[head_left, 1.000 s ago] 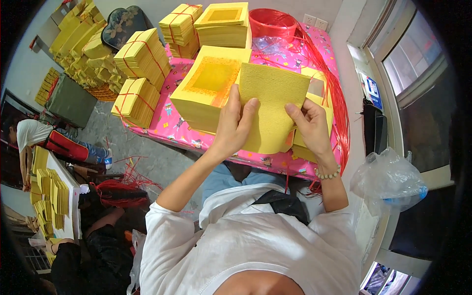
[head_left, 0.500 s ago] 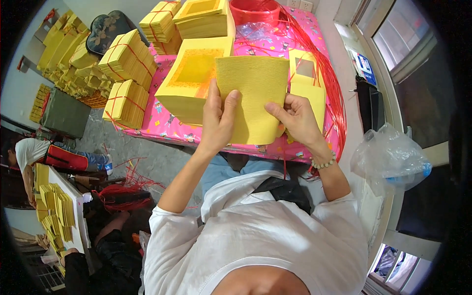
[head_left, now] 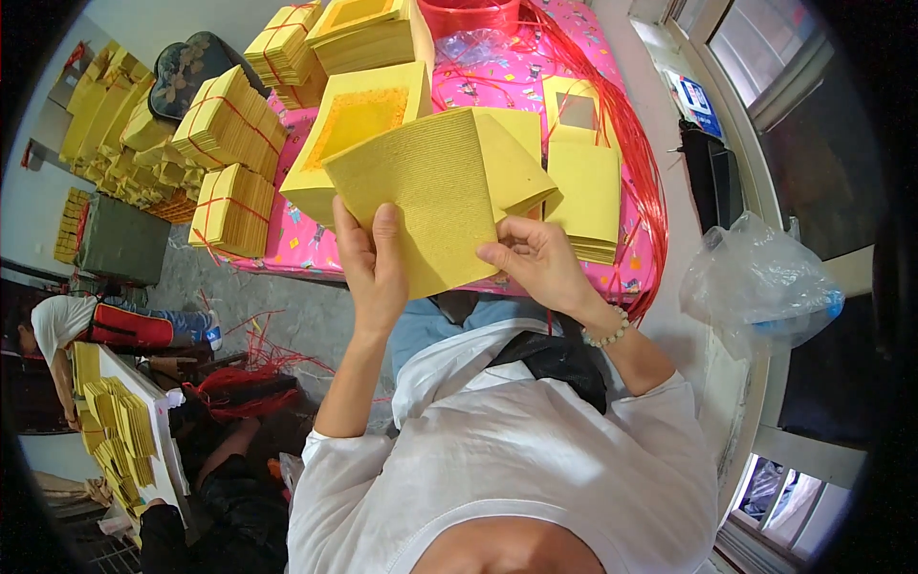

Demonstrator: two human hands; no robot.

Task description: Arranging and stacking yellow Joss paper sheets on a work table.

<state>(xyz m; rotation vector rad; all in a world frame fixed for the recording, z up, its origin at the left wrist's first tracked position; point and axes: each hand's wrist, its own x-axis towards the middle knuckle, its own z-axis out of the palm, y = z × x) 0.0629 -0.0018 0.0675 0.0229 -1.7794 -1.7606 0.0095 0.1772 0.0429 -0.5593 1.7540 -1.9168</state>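
Note:
My left hand [head_left: 373, 268] grips the left side of a yellow ribbed paper sheaf [head_left: 421, 201], thumb on the near face and fingers behind. At its lower right edge, my right hand [head_left: 540, 263] pinches the paper between thumb and fingers. Behind the sheaf, a folded yellow flap [head_left: 516, 172] spreads out to the right. Just beyond my left hand is a thick stack of yellow paper [head_left: 323, 177] with an orange-printed top. Right of my right hand lies a lower stack of plain yellow paper [head_left: 585, 196]; a yellow sheet with a grey square [head_left: 576, 110] is behind it.
Red-tied yellow paper bundles [head_left: 229, 120] line the left of the pink tablecloth [head_left: 277, 234]. A red basin [head_left: 469, 17] and red plastic strands [head_left: 631, 172] are at the back and right. A clear plastic bag [head_left: 755, 287] hangs by the window. Other people work at a white table [head_left: 158, 459].
The sheaf has swung leftward and tilted, and a flap now fans out on its right. Both hands have shifted left, still gripping paper. My view has turned slightly.

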